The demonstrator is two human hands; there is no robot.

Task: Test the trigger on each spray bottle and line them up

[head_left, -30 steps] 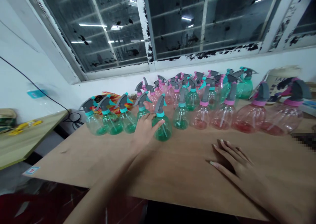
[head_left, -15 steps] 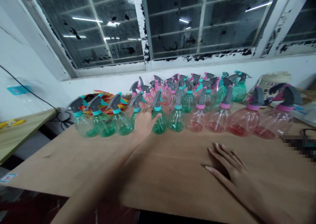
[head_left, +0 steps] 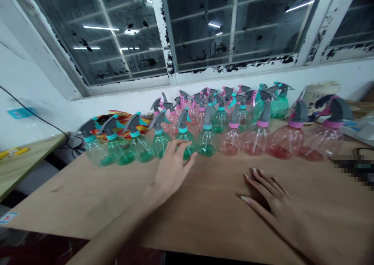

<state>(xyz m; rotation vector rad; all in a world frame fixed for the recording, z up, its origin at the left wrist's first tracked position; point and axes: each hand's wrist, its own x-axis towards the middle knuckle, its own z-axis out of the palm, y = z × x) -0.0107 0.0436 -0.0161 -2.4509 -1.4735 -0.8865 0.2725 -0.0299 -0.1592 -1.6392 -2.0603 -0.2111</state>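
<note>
Across the table stands a front row of clear spray bottles with grey trigger heads. Those on the left, such as a green spray bottle, have turquoise collars; those on the right, such as a pink spray bottle, have pink collars. My left hand is in front of another green spray bottle, partly covering it. Its fingers are bent forward with the thumb apart, and nothing shows in its grasp; whether it touches the bottle I cannot tell. Lying on the bare tabletop at the right, my right hand has its fingers spread.
More spray bottles crowd behind the front row, below the window. A red and yellow bag lies behind the left bottles. At the back right stands a cream container. A wooden side table is on the left.
My left hand has drawn back towards me from between two green bottles and now sits lower, in front of them. The right hand stays in place on the table.
</note>
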